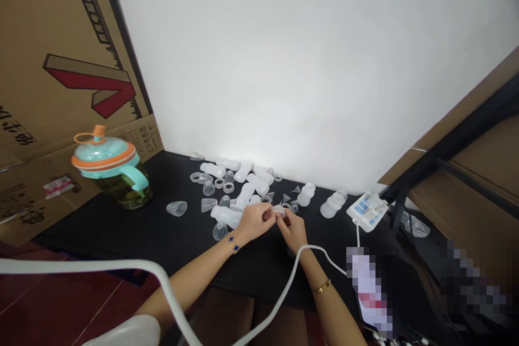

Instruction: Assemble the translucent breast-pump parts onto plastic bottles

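White wall (284, 65) behind a black tabletop (121, 232), the table's far edge running along the wall's foot. A cardboard carton panel (60, 48) stands at left; a dark metal frame (441, 157) crosses the right.

Parts: a loose spread of clear and frosted breast-pump parts (239, 184) lies mid-table, near the wall. It includes frosted bottles (226, 216), small rings (228, 187) and clear cups, one lying apart (177, 208). Most pieces appear separate. Two frosted, stacked-looking pieces (333, 204) stand toward the right; cannot tell whether they are joined.

Hands: left hand (253, 221) and right hand (292, 230) meet at table centre, neither spread open, fingers curled inward. Both pinch a small translucent part (279, 210), mostly hidden by the fingers; exact shape unclear. A clear cup (220, 231) sits just beside the left hand. A white tube (300, 248) arches over the right wrist.

Room: wide open black surface left of the parts, up to a teal-and-orange lidded cup (106, 155). The table's near edge runs just below the forearms. Space is tighter at right, where a white pump unit (367, 212) sits near the frame and the table's end.
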The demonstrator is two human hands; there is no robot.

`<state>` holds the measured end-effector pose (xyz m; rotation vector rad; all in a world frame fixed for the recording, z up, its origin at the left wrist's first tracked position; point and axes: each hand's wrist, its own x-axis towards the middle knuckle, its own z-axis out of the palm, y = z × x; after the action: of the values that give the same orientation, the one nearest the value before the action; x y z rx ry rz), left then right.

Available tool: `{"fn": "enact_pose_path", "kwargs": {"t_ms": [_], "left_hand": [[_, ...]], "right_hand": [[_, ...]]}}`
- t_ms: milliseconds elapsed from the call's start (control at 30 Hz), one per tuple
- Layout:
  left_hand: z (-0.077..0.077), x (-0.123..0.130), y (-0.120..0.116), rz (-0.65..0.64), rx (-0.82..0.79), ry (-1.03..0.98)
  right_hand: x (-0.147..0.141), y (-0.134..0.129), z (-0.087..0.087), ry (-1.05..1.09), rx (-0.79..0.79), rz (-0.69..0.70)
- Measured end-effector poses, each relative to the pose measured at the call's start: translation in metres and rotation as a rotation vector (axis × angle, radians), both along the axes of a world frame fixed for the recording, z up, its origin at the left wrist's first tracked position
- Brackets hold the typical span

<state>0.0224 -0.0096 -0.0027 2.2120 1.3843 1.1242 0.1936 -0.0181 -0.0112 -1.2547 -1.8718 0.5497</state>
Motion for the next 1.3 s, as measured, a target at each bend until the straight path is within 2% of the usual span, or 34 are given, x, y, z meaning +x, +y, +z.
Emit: {"fn": "enact_pose_path", "kwargs": {"t_ms": [1300], "left_hand": [[-0.0025, 0.0006, -0.0004, -0.005, 0.010, 0.001]], "right_hand": [[-0.0002, 0.0006, -0.0010, -0.081, 0.024, -0.046]]}}
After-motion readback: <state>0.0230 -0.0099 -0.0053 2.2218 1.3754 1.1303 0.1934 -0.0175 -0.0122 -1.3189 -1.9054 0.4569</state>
